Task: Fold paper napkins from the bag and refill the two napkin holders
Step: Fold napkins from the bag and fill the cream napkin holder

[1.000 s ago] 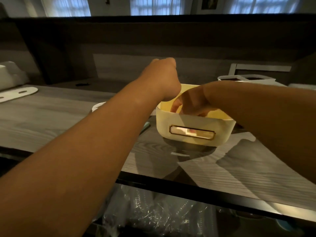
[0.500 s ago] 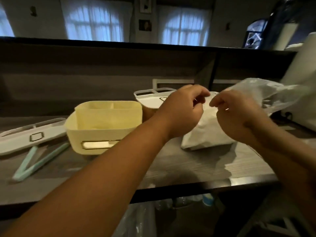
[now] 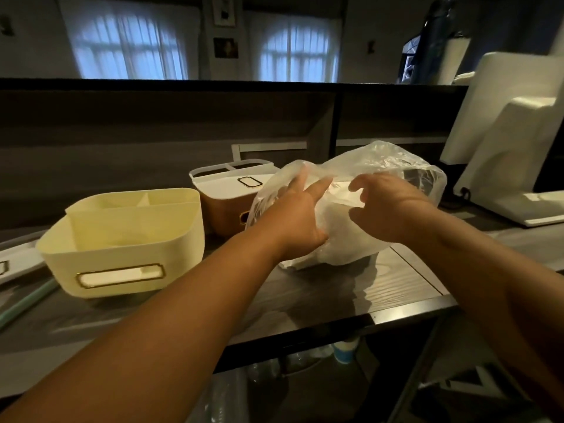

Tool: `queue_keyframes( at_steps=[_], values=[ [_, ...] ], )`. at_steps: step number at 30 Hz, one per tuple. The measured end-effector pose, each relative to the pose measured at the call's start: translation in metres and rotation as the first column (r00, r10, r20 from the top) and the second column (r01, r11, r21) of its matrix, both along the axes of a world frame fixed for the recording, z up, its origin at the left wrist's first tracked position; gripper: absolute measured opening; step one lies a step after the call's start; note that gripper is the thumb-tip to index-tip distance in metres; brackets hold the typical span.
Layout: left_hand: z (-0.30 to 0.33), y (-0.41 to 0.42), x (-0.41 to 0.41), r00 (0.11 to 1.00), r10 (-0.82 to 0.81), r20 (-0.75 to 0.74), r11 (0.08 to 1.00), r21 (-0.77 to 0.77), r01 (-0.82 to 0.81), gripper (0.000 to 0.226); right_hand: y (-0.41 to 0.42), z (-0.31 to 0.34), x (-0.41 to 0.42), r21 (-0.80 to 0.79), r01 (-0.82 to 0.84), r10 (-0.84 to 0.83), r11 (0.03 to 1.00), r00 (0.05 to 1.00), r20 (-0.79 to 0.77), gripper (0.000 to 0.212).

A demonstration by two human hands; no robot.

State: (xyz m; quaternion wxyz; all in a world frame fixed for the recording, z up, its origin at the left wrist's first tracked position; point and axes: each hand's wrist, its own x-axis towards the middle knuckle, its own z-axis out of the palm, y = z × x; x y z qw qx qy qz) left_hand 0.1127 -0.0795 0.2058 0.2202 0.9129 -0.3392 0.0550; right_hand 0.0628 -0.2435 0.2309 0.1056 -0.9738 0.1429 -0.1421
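Observation:
A clear plastic bag (image 3: 393, 166) holding white napkins (image 3: 338, 227) lies on the wooden counter right of centre. My left hand (image 3: 293, 218) reaches into the bag's mouth with straight fingers, plastic film draped partly over them. My right hand (image 3: 390, 209) has curled fingers and thumb that pinch the bag's opened edge. The cream napkin holder (image 3: 122, 251) stands open with its compartments showing, left of the bag. Behind it, close to my left hand, stands the brown napkin holder (image 3: 225, 212) with a white slotted top.
A white lid (image 3: 18, 264) and a pale green strip (image 3: 27, 297) lie at the far left. A large white device (image 3: 503, 166) stands at the right. The counter's dark front edge (image 3: 396, 315) runs below the bag; a blue-banded cup (image 3: 343, 352) sits underneath.
Both hands left the cream holder and pinched the bag's top. Now the bag's mouth is pulled open and my left hand has straightened and gone into it.

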Motion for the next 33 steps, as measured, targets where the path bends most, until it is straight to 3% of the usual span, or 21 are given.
queue_keyframes(
  at_steps=[8,10,16,22,26,33],
  values=[
    [0.004,-0.01,0.018,0.983,0.021,-0.184,0.994,0.113,0.0,0.117,0.001,0.001,0.033,-0.076,-0.063,0.056,0.995,0.994,-0.098,0.038],
    [0.003,-0.014,0.021,0.978,0.047,-0.201,0.992,0.126,-0.022,0.106,-0.002,0.003,0.039,-0.098,-0.034,0.016,0.995,0.983,-0.182,0.037],
    [0.014,-0.026,0.027,0.993,0.094,-0.072,0.976,0.203,-0.078,0.065,-0.011,0.005,0.05,-0.194,-0.096,0.023,0.976,0.938,-0.347,0.039],
    [0.017,-0.038,0.044,0.999,0.048,-0.02,0.938,0.344,-0.039,0.06,-0.019,0.009,0.047,-0.127,-0.18,0.106,0.975,0.889,-0.446,0.055],
    [0.019,-0.039,0.048,0.999,0.038,0.033,0.906,0.42,-0.048,0.056,-0.023,0.002,0.052,-0.155,-0.139,0.066,0.978,0.913,-0.404,0.056],
    [0.021,-0.039,0.043,0.997,0.053,0.054,0.926,0.372,-0.069,0.053,-0.025,0.007,0.05,-0.209,-0.111,0.049,0.972,0.959,-0.279,0.05]
  ],
)
